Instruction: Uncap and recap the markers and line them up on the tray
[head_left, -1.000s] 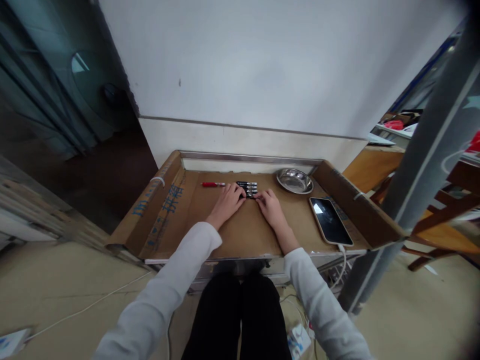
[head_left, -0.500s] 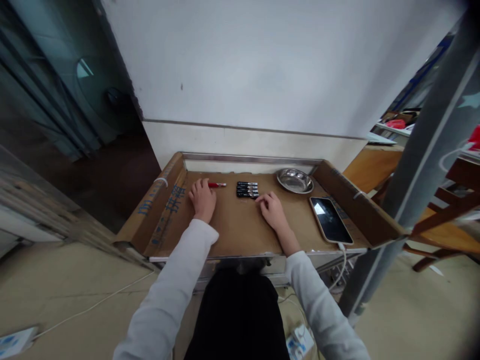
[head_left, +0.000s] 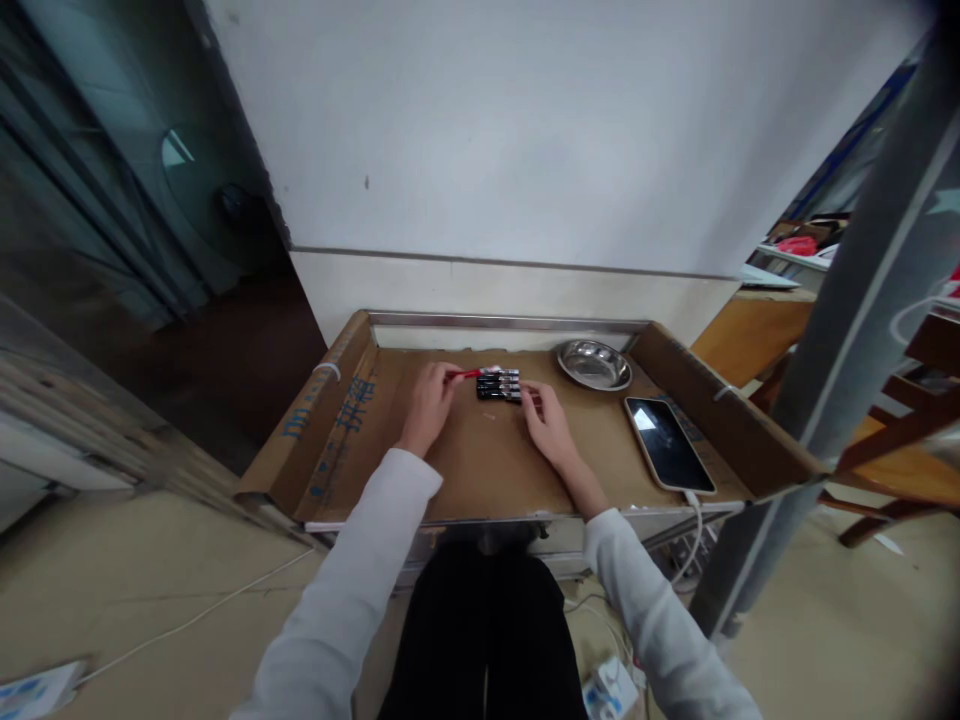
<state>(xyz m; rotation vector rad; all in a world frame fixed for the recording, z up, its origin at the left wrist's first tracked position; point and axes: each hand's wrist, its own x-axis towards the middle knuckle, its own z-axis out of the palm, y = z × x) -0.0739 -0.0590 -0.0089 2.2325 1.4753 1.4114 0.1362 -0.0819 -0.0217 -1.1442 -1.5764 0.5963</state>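
The row of black pens lies side by side on the cardboard-lined table. Beyond the row, a narrow band of cardboard runs to the metal strip along the back edge. On the near side, a broader stretch of brown cardboard reaches the front edge, with the forearms crossing it to either side of the row. Well to the left of the row stands a folded cardboard wall with blue printing; well to its right stands the right-hand cardboard wall.

To the right of the row and a little beyond it sits a round metal bowl, its shiny inner surface showing. Farther right and nearer than the row lies a phone, with a white cable running from its near end over the front edge.

The left hand is just left of the row, thumb and fingers pinched on the left end of a red pen. That pen reaches across to the row's far left corner; whether it touches the black pens cannot be told. The right hand is at the row's right end, fingers loosely bent and fingertips against or just beside the pen ends; whether it grips any pen cannot be told.
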